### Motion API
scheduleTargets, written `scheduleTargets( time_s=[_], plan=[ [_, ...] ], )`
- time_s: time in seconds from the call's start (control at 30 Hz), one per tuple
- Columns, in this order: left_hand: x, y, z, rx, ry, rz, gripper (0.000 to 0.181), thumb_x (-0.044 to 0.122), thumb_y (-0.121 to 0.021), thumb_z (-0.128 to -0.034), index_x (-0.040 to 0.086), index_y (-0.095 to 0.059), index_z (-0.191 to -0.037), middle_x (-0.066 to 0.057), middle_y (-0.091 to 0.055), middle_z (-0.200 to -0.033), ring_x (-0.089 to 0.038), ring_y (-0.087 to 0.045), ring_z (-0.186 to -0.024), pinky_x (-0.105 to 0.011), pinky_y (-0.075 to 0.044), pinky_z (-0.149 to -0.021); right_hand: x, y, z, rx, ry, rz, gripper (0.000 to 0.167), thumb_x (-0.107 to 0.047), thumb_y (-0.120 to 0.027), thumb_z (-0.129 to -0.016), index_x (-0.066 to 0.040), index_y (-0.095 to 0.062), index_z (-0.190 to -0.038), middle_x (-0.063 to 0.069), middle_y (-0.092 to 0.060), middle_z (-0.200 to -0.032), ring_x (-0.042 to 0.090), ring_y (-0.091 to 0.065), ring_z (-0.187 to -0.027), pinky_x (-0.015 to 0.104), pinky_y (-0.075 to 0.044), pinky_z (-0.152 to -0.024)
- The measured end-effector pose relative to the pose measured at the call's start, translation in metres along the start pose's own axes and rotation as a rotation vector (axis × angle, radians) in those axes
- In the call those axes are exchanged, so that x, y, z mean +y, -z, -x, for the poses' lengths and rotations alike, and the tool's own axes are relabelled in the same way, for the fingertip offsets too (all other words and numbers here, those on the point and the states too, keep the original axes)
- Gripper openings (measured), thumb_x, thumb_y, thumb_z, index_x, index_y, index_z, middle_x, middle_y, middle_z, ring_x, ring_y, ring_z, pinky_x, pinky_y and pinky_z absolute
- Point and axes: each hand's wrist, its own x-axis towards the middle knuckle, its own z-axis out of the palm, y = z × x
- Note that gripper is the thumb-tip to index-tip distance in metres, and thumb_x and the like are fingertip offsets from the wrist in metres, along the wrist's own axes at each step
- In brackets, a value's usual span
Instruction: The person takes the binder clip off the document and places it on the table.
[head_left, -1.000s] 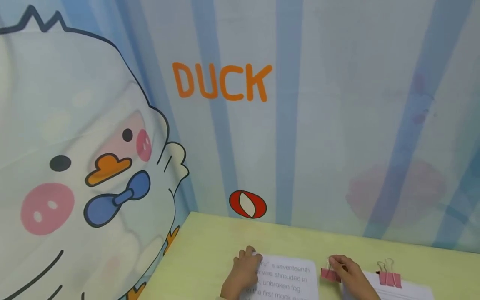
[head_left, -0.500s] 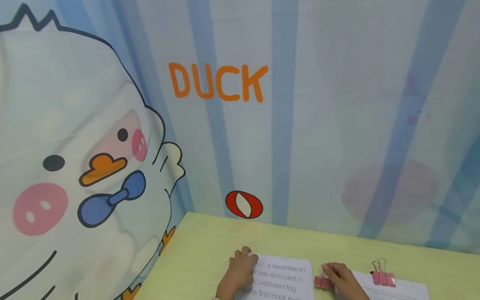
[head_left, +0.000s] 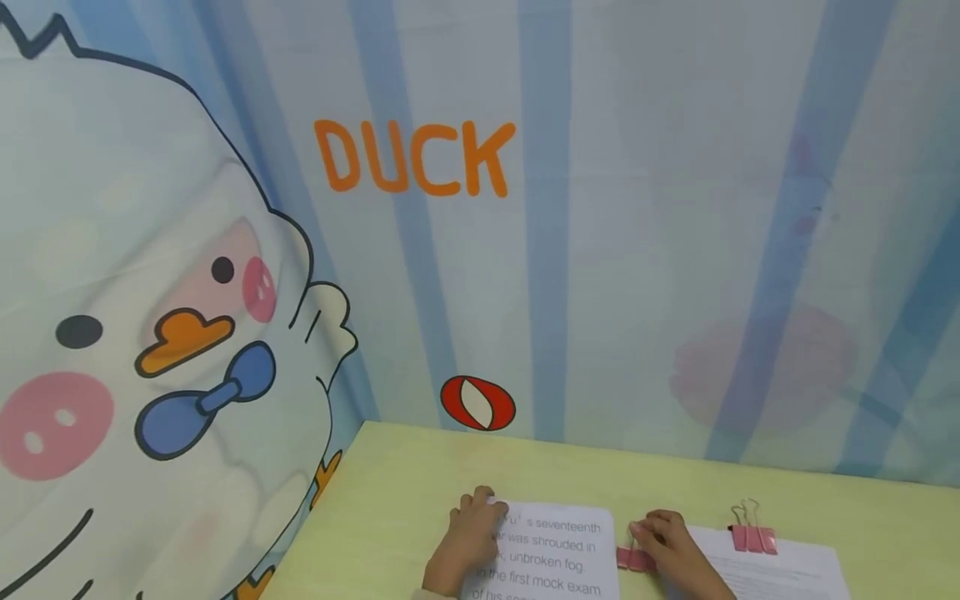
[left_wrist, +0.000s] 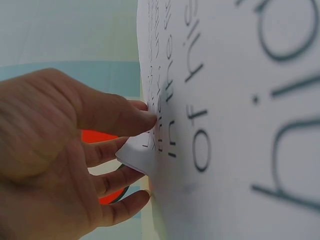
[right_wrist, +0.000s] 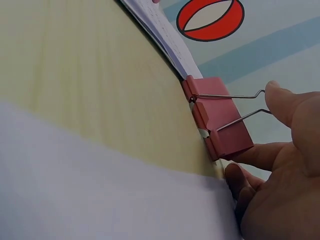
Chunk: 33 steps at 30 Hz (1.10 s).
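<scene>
In the head view, my left hand [head_left: 474,533] lies at the upper left corner of a stack of printed sheets [head_left: 551,550]. The left wrist view has my thumb on the printed face and the other fingers behind the edge, pinching the sheets [left_wrist: 215,125]. My right hand [head_left: 678,557] holds a pink binder clip [head_left: 634,559] at the stack's right edge. Up close, the thumb presses the wire handle of the binder clip [right_wrist: 220,117] and a finger lies under its body. Whether the clip's mouth has the paper in it, I cannot tell.
A second stack of printed paper [head_left: 780,571] lies to the right, with several pink binder clips [head_left: 753,539] along its top edge. Behind the pale yellow table [head_left: 397,483] hangs a printed curtain [head_left: 630,250] with a duck on it.
The head view has turned slightly, so everything shifts left. My right hand has brought the pink binder clip closer to the right edge of the stack. My left hand keeps its hold.
</scene>
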Motion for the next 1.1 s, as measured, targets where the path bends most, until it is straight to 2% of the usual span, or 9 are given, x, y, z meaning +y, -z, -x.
scheduleTargets(
  time_s=[0.17, 0.33, 0.5, 0.77, 0.8, 0.87, 0.97, 1.03, 1.1],
  plan=[
    [-0.0013, -0.0021, -0.0008, -0.021, 0.026, 0.029, 0.050, -0.006, -0.075, -0.0768, 0.007, -0.069, -0.125, -0.016, -0.050, -0.138, -0.037, -0.047, -0.118, -0.057, -0.040, -0.098, -0.0026, 0.0004, -0.0001, 0.006, 0.014, 0.026, 0.038, -0.026, -0.056, -0.105, 0.010, -0.069, -0.106, 0.030, -0.049, -0.127, 0.048, -0.044, -0.125, 0.060, -0.040, -0.102],
    [-0.0023, -0.0059, -0.0013, -0.025, 0.039, 0.059, 0.053, -0.006, -0.077, -0.0733, 0.006, -0.070, -0.124, -0.015, -0.049, -0.139, -0.038, -0.046, -0.119, -0.056, -0.040, -0.098, -0.0024, 0.0011, 0.0005, 0.008, 0.010, 0.038, 0.038, -0.026, -0.056, -0.105, 0.010, -0.069, -0.107, 0.028, -0.051, -0.125, 0.046, -0.046, -0.124, 0.059, -0.040, -0.102],
    [-0.0022, -0.0053, -0.0011, -0.032, 0.040, 0.043, 0.051, -0.006, -0.078, -0.0751, 0.006, -0.070, -0.125, -0.013, -0.048, -0.142, -0.039, -0.045, -0.124, -0.056, -0.040, -0.098, 0.0001, 0.0005, 0.0014, 0.000, 0.019, 0.026, 0.038, -0.026, -0.055, -0.105, 0.009, -0.069, -0.108, 0.026, -0.051, -0.125, 0.044, -0.046, -0.123, 0.058, -0.041, -0.101],
    [-0.0039, -0.0065, 0.0000, -0.029, 0.020, 0.021, 0.050, -0.005, -0.076, -0.0774, 0.008, -0.070, -0.125, -0.012, -0.049, -0.143, -0.039, -0.044, -0.125, -0.056, -0.040, -0.098, 0.0028, -0.0016, 0.0047, -0.006, 0.007, -0.010, 0.039, -0.024, -0.053, -0.106, 0.012, -0.067, -0.108, 0.029, -0.050, -0.126, 0.050, -0.042, -0.127, 0.060, -0.039, -0.103],
    [-0.0038, -0.0065, 0.0000, -0.028, 0.020, 0.018, 0.050, -0.005, -0.076, -0.0778, 0.009, -0.070, -0.125, -0.012, -0.048, -0.144, -0.039, -0.044, -0.125, -0.056, -0.040, -0.098, 0.0024, -0.0014, 0.0052, -0.001, 0.013, -0.003, 0.037, -0.025, -0.053, -0.106, 0.010, -0.068, -0.106, 0.026, -0.051, -0.124, 0.047, -0.045, -0.124, 0.058, -0.040, -0.102],
    [-0.0028, -0.0056, 0.0001, -0.032, 0.022, 0.014, 0.048, -0.004, -0.075, -0.0797, 0.008, -0.070, -0.126, -0.012, -0.048, -0.145, -0.039, -0.044, -0.126, -0.056, -0.040, -0.098, 0.0030, 0.0003, 0.0038, -0.021, 0.082, 0.000, 0.036, -0.020, -0.052, -0.106, 0.009, -0.066, -0.090, 0.018, -0.056, -0.103, 0.034, -0.055, -0.106, 0.046, -0.046, -0.092],
    [-0.0012, -0.0034, 0.0005, -0.023, 0.019, 0.025, 0.043, -0.001, -0.071, -0.0843, 0.007, -0.069, -0.126, -0.013, -0.048, -0.145, -0.040, -0.044, -0.127, -0.058, -0.040, -0.098, 0.0046, 0.0045, -0.0008, -0.075, 0.201, -0.017, 0.036, -0.015, -0.048, -0.108, 0.006, -0.064, -0.082, 0.007, -0.054, -0.082, 0.017, -0.052, -0.082, 0.034, -0.044, -0.075],
    [-0.0001, -0.0007, 0.0011, -0.016, 0.017, 0.043, 0.039, 0.002, -0.069, -0.0874, 0.006, -0.069, -0.126, -0.014, -0.049, -0.145, -0.041, -0.044, -0.127, -0.060, -0.039, -0.098, 0.0062, 0.0064, -0.0039, -0.121, 0.236, -0.041, 0.037, -0.014, -0.046, -0.108, 0.012, -0.066, -0.090, 0.010, -0.060, -0.081, 0.017, -0.056, -0.080, 0.033, -0.046, -0.073],
    [0.0004, 0.0015, 0.0016, -0.009, 0.017, 0.058, 0.036, 0.006, -0.068, -0.0893, 0.005, -0.069, -0.125, -0.015, -0.050, -0.144, -0.043, -0.044, -0.127, -0.061, -0.039, -0.098, 0.0059, 0.0068, -0.0048, -0.131, 0.165, -0.064, 0.040, -0.019, -0.047, -0.109, 0.016, -0.065, -0.110, 0.020, -0.067, -0.102, 0.026, -0.063, -0.097, 0.040, -0.052, -0.083]
  ],
)
